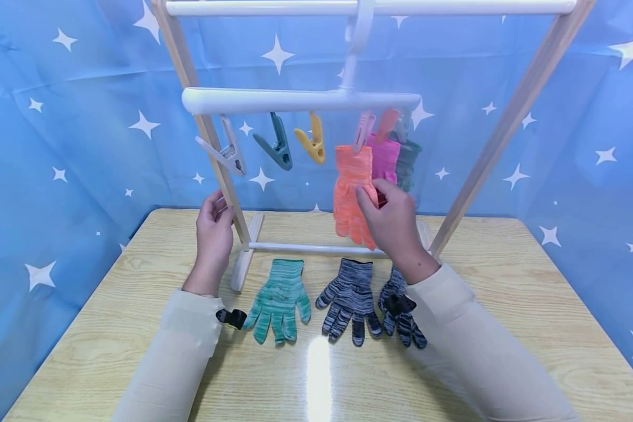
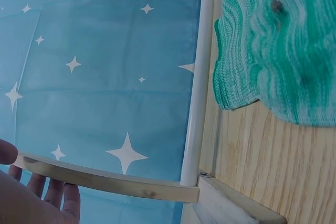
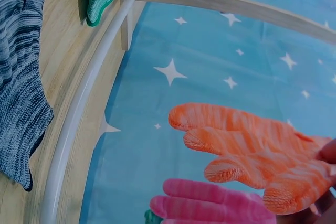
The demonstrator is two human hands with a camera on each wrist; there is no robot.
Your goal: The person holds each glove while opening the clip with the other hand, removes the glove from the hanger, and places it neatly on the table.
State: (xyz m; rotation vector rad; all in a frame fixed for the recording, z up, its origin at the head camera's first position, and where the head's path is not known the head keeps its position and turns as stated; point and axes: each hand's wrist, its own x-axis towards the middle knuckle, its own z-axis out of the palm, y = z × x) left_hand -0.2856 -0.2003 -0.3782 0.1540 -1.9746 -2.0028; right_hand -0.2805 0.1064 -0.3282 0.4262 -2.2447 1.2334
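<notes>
My right hand pinches the side of an orange glove between thumb and fingers. The glove hangs fingers-down from a pink clothespin under a white hanger bar. Behind it hang a magenta glove, below an orange-red clothespin, and a dark green glove. At the left, my left hand holds the wooden post of the rack, thumb on one side and fingers on the other. The orange glove's fingers point left in the right wrist view.
Grey, teal and yellow clothespins hang from the bar without gloves. A green striped glove and two dark grey striped gloves lie on the wooden table. A white lower rod joins the rack's feet.
</notes>
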